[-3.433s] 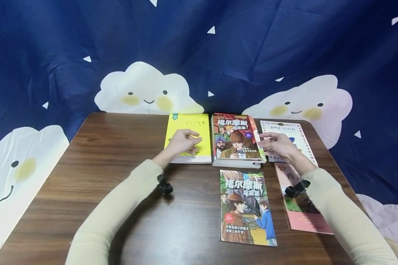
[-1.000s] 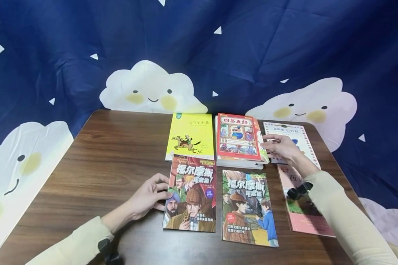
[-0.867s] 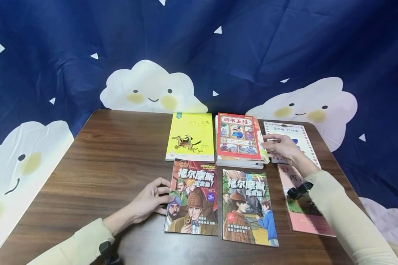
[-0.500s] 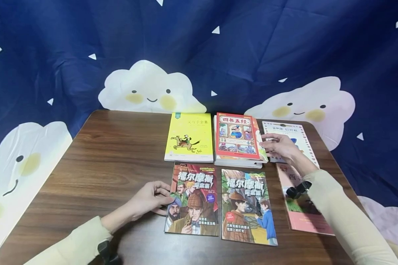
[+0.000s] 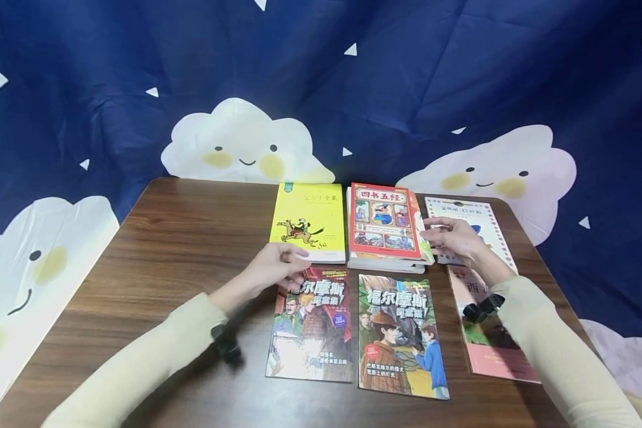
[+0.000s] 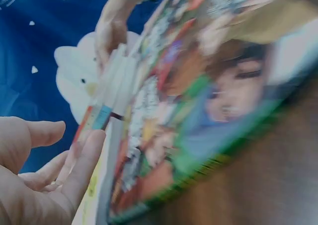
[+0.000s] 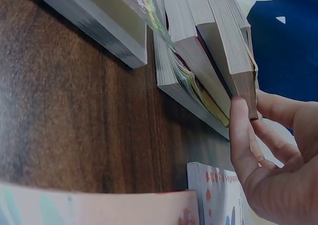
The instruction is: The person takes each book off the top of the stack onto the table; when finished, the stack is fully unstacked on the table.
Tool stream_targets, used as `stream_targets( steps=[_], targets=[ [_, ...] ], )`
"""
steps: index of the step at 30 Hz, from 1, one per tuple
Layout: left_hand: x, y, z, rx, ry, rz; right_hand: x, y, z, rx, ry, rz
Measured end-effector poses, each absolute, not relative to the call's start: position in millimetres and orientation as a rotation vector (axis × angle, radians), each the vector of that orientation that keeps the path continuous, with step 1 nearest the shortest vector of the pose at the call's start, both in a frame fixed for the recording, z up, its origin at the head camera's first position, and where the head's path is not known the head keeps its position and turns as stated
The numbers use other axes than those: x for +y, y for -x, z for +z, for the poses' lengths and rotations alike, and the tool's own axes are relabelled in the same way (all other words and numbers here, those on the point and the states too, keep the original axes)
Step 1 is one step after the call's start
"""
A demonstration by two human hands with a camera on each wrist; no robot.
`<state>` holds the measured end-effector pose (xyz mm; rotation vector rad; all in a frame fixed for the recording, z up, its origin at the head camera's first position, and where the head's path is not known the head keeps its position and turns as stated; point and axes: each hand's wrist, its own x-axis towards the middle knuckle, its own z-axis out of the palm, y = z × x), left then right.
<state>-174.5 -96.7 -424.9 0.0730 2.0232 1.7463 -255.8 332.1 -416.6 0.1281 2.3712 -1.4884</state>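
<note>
My left hand, fingers loosely spread, is over the top left corner of a red-topped comic-style book and close to the lower edge of a yellow book; nothing is in its grasp. In the left wrist view its fingers appear beside stacked books. My right hand is at the right side of a book stack topped by a red book. The right wrist view shows its thumb and forefinger at the corner of the upper part, holding it.
A second comic-style book lies right of the first. On the right, a white book lies partly behind my right hand, and a pink book partly under the forearm. A blue cloud-patterned curtain hangs behind the brown table.
My left hand moved a comic-style book off the stack to the near left, exposing the red book. It then let go and moved back up and right. My right hand stayed at the stack.
</note>
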Motion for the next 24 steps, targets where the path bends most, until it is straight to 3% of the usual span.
stream_targets(
  steps=[12,24],
  targets=[
    [-31,232,-431,1.897,0.016,1.931,335,253,-415,2.379,-0.140,-1.481],
    [2,256,-434,1.893,0.070,1.962,335,254,-418,2.340,-0.142,-1.522]
  ],
)
